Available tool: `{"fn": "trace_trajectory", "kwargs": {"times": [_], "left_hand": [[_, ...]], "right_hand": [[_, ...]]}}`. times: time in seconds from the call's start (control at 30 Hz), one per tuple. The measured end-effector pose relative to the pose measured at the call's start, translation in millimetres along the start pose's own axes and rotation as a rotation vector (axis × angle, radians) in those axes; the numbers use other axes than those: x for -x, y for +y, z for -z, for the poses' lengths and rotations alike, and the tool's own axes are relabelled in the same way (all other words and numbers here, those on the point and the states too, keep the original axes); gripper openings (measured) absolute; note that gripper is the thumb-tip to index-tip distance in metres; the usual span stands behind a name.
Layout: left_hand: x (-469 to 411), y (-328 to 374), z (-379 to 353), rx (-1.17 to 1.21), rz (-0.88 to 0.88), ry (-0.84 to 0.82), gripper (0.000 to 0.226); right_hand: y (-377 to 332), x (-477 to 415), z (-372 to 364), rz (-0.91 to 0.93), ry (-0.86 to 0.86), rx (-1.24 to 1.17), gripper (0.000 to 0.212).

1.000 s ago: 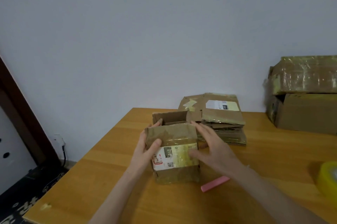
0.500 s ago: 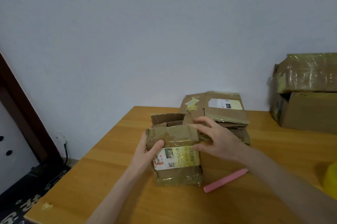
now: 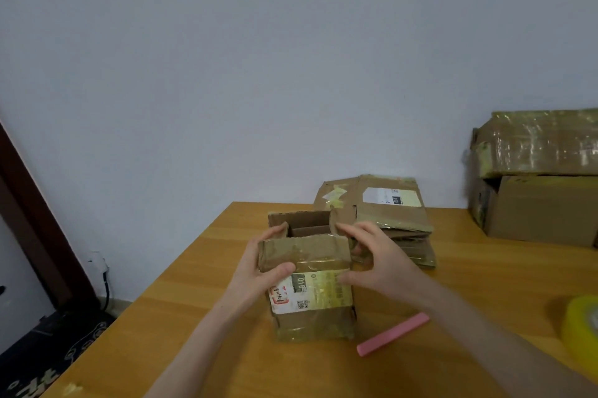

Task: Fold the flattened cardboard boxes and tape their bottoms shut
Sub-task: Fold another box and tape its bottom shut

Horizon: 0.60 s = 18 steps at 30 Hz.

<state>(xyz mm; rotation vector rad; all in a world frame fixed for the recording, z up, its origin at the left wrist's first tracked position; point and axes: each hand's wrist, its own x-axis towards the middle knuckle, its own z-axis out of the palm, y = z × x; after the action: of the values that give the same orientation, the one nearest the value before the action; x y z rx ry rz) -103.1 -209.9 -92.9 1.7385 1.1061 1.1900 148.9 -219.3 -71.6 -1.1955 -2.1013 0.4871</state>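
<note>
A small brown cardboard box (image 3: 312, 307), wrapped in old glossy tape and carrying a white and yellow label, stands opened up on the orange-brown wooden table (image 3: 200, 316), just in front of the stack of flattened cardboard boxes (image 3: 393, 218). The left hand (image 3: 259, 271) grips its left side, with the thumb pressed on the front face under the front flap (image 3: 304, 252), which leans inward over the open end. The right hand (image 3: 378, 265) grips the right side, fingers curled over the upper edge and thumb on the label. The far flaps stand up, so the end is not yet closed; I cannot tell whether it is the bottom. The main risk, as I judge it, is the reach for tape. The roll of yellowish clear tape (image 3: 582, 326) lies well apart at the right edge, so one hand must let go, and the creased, worn flaps could spring open or the walls could skew back toward flat. New tape may also bond poorly to the slick old film. The pink flat stick (image 3: 393, 334) lies near the box and could be knocked away.
</note>
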Motion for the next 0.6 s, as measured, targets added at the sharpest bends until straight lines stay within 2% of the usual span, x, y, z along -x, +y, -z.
{"fn": "trace_trajectory", "kwargs": {"times": [0.13, 0.3, 0.5, 0.57, 0.6], "left_hand": [[-10, 2, 9, -0.101, 0.102, -0.084, 0.100], [-8, 3, 9, -0.034, 0.105, -0.108, 0.106], [1, 10, -3, 0.131, 0.064, 0.121, 0.100], [1, 8, -3, 0.048, 0.070, 0.167, 0.079], [0, 8, -1, -0.001, 0.071, 0.176, 0.073]], "right_hand": [[5, 3, 4, 0.043, -0.048, 0.075, 0.060], [9, 0, 3, -0.009, -0.010, -0.060, 0.055], [-1, -14, -1, -0.079, -0.004, -0.186, 0.014], [0, -15, -8, -0.157, 0.044, -0.263, 0.025], [-1, -17, -11, -0.202, 0.066, -0.298, 0.042]]}}
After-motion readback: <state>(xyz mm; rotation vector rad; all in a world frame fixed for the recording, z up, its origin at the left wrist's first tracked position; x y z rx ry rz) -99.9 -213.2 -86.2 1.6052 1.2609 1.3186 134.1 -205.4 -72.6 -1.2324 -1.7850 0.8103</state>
